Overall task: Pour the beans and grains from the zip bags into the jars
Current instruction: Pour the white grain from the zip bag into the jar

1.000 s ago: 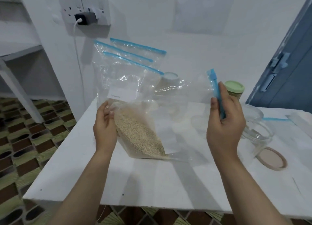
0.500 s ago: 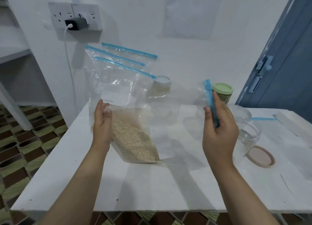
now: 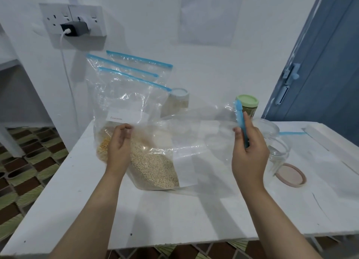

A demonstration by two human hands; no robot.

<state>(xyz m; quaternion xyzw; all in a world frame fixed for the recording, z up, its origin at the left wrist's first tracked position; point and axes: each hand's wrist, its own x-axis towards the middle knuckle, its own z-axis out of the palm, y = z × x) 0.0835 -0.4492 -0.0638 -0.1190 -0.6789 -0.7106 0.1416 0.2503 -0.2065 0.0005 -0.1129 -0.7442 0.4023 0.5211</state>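
Observation:
A clear zip bag half full of pale grain lies tipped on the white table. My left hand rests against its lower, grain-filled end, fingers loosely curled. My right hand pinches the bag's blue zip strip and holds it up beside an open clear jar. The jar's tan lid lies flat on the table to its right.
Three more zip bags with blue strips lean against the wall; one holds yellow kernels. A white-lidded jar and a green-lidded jar stand behind. A blue door is at the right, a wall socket with a charger up left.
My left hand slid slightly up along the bag's side. My right hand keeps its hold on the zip strip near the open jar. The camera drew closer.

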